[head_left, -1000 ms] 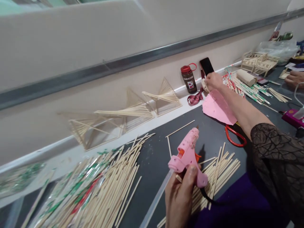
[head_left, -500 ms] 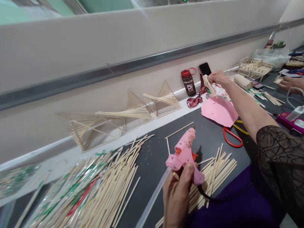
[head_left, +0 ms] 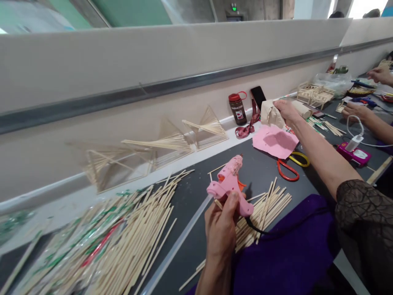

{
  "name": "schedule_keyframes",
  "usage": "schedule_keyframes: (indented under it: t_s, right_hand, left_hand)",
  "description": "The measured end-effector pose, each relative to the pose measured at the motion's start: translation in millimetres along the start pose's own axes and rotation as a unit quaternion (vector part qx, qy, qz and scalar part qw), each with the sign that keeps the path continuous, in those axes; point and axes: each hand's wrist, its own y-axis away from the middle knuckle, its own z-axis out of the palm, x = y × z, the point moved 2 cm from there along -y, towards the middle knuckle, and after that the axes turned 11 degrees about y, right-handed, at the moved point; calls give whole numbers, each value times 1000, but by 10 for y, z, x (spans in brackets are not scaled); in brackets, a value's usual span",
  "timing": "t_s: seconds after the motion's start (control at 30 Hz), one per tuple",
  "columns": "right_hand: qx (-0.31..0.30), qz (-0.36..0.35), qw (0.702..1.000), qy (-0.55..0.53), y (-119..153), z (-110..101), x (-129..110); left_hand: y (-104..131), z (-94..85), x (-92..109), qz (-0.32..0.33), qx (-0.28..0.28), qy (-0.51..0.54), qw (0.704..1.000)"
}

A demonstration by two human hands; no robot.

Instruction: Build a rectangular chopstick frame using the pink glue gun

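Observation:
My left hand (head_left: 221, 225) is closed round the handle of a pink glue gun (head_left: 229, 180), with a stick between the fingers and a long clear glue stick (head_left: 181, 241) trailing from its back. My right hand (head_left: 287, 111) reaches far forward, closed on a crumpled beige paper (head_left: 270, 114) above a pink sheet (head_left: 274, 142). Two thin sticks (head_left: 218, 168) meet at a corner on the dark table beyond the gun. Under and beside my left hand lies a pile of short sticks (head_left: 268, 215).
Stick frames (head_left: 166, 145) lean along the wall. Loose and bagged sticks (head_left: 132, 233) cover the left. Scissors (head_left: 288, 170), a bottle (head_left: 238, 110) and a phone (head_left: 258, 97) stand or lie ahead. At right are a purple power block (head_left: 354, 153) and another person's hands (head_left: 357, 112).
The view has turned slightly right. The paper in my right hand has come down and shows wider above the pink sheet. My left hand still holds the glue gun.

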Motion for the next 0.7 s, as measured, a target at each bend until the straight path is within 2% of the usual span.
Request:
schedule_keyframes:
  t_s: [0.13,0.27,0.4,0.47,0.7]
  right_hand:
    - [-15,-65,995,-79,482,25,-215]
    - [-49,-122,990,-46,1149,69,-624]
    - [-160,-245,956,-26,1669,154,-927]
    - [-191,-294,937,-8,1779,191,-959]
    - [-195,-384,889,159,1785,211,-812]
  left_hand:
    - [22,65,18,-3,-24,26,999]
    - [26,78,-12,-13,-50,35,998]
    - [24,85,-30,-17,-62,48,997]
    - [25,86,-23,-13,-60,46,997]
    - [17,113,2,21,-84,28,996]
